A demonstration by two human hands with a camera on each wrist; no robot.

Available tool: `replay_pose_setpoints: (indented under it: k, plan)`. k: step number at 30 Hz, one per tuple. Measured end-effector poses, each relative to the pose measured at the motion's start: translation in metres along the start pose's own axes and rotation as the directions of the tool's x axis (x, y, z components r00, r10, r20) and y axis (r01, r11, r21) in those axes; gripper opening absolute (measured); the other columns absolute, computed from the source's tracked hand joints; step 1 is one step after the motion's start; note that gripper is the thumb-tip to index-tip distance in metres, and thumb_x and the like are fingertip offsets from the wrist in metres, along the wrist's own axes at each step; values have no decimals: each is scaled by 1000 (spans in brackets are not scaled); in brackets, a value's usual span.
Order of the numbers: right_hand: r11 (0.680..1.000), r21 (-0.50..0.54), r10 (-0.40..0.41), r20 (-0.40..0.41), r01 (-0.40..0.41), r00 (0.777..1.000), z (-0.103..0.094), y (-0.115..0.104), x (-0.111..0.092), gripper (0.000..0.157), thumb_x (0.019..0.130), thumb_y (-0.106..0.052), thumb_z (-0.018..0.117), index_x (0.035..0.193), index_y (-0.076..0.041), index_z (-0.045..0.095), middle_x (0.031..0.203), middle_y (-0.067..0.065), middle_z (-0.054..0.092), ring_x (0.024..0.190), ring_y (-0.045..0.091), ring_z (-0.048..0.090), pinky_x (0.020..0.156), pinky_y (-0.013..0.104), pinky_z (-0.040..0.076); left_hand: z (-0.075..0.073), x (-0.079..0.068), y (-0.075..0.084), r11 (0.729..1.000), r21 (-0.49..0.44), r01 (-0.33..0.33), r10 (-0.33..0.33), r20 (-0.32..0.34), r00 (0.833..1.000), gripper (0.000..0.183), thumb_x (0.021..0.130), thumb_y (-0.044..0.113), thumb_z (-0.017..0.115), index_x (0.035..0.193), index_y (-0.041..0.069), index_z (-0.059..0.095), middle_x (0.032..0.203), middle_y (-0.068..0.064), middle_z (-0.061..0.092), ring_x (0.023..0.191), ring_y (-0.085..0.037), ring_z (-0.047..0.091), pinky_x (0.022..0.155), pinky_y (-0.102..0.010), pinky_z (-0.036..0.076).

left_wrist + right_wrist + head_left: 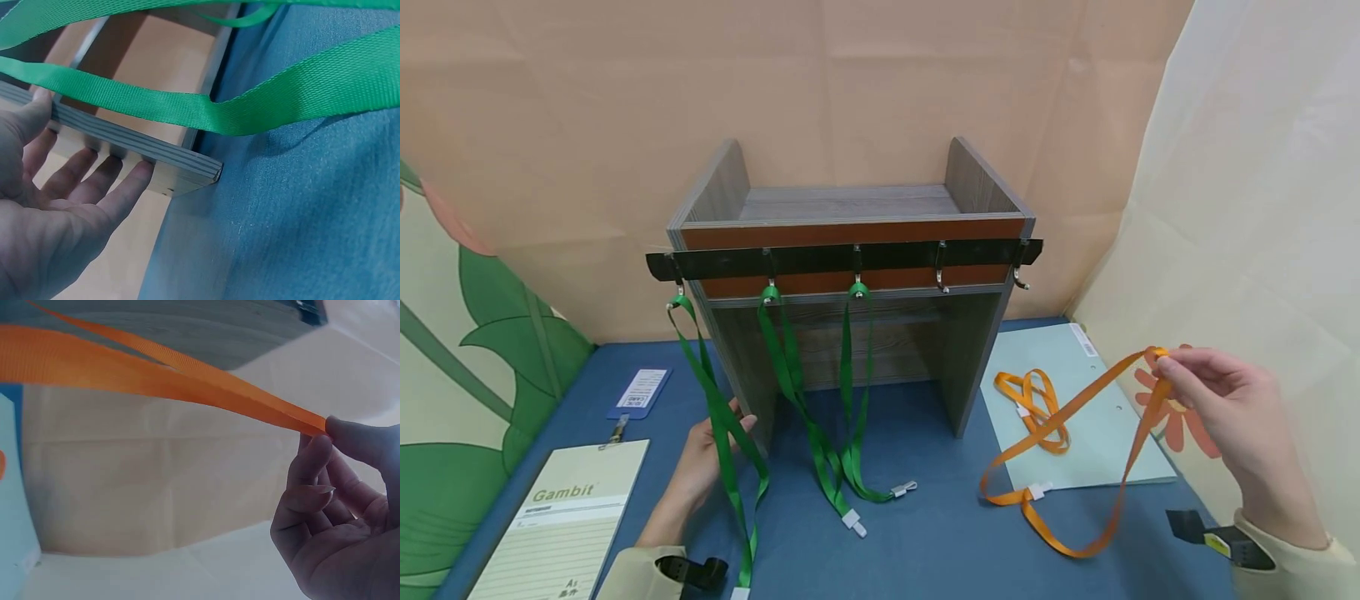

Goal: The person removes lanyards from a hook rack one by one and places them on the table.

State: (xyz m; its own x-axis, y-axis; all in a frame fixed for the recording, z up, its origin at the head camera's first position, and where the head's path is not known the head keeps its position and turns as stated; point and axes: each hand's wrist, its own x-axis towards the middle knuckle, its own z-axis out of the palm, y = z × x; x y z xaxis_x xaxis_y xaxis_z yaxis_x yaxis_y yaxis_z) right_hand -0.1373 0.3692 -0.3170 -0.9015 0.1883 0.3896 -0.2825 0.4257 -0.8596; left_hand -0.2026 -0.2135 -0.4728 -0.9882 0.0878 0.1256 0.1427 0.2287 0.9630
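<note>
My right hand (1247, 417) pinches an orange lanyard (1123, 492) between thumb and fingertips, its loop hanging down toward the blue cloth. In the right wrist view, the orange strap (169, 381) stretches left from the fingertips. My left hand (703, 454) holds the left side panel of a grey wooden shelf (700, 196); in the left wrist view the thumb lies over the panel's front edge (144, 147) and the fingertips touch its outer face. Green lanyards (718, 408) hang from the three left hooks of a black hook rail (820, 260). The two right hooks (942, 279) carry nothing.
Another orange lanyard (1037, 408) lies bundled on a pale folder (1075, 375) at right. A clipboard pad (565, 517) and a blue badge holder (642, 392) lie at left. Green straps hang in front of my left arm.
</note>
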Motion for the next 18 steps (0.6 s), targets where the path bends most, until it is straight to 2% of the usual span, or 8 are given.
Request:
replay_pose_setpoints:
  k: [2, 6, 8, 11, 15, 17, 18]
  plan:
    - [996, -90, 2, 23, 0, 1000, 8, 6, -2, 22, 89, -5, 67, 108, 6, 63, 86, -1, 71, 69, 10, 67, 63, 16, 49, 0, 0, -1, 1000, -4, -1, 1, 1, 1000, 43, 98, 24, 57, 120, -13, 59, 148, -28, 25, 134, -47, 23, 96, -65, 27]
    - [985, -174, 28, 47, -20, 998, 21, 16, -7, 23, 90, -12, 68, 108, 2, 65, 84, 1, 70, 64, 14, 64, 58, 21, 48, 0, 0, -1, 1000, -4, -3, 3, 2, 1000, 42, 98, 23, 56, 121, -12, 58, 149, -28, 25, 135, -46, 22, 96, -65, 28]
    - [982, -183, 47, 50, -37, 998, 24, 20, -10, 24, 90, -14, 68, 108, 2, 65, 83, 2, 70, 65, 15, 64, 57, 23, 49, 1, 0, -1, 1000, -1, -7, 7, 2, 1000, 42, 98, 22, 56, 122, -12, 58, 148, -28, 25, 134, -46, 23, 96, -65, 28]
    - [992, -116, 61, 23, -58, 998, 24, 24, -15, 23, 89, -11, 68, 107, 3, 65, 80, 4, 70, 65, 15, 65, 58, 22, 48, 1, 0, -1, 1000, 5, -9, 9, 3, 1000, 42, 98, 23, 56, 123, -12, 57, 148, -28, 26, 134, -47, 24, 96, -64, 29]
    - [995, 81, 70, -75, -64, 995, 21, 27, -19, 21, 87, -3, 69, 104, 8, 64, 78, 6, 70, 62, 15, 66, 59, 18, 49, 1, 0, 0, 1000, 10, -11, 11, 3, 1000, 43, 98, 23, 56, 124, -12, 57, 148, -28, 27, 134, -46, 25, 96, -63, 30]
    - [995, 76, 70, -121, -61, 990, 22, 29, -21, 22, 86, -3, 70, 104, 8, 65, 79, 7, 71, 63, 14, 67, 60, 17, 49, 1, -1, 0, 1000, 13, -13, 13, 2, 1000, 42, 99, 23, 56, 123, -12, 57, 148, -28, 26, 134, -46, 25, 96, -62, 31]
    - [998, 41, 60, -132, -55, 989, 25, 30, -22, 22, 86, -4, 71, 104, 7, 65, 80, 7, 71, 63, 14, 67, 60, 17, 49, 1, -1, 0, 1000, 14, -13, 13, 2, 1000, 42, 99, 22, 55, 124, -12, 57, 148, -28, 26, 134, -46, 25, 96, -63, 31]
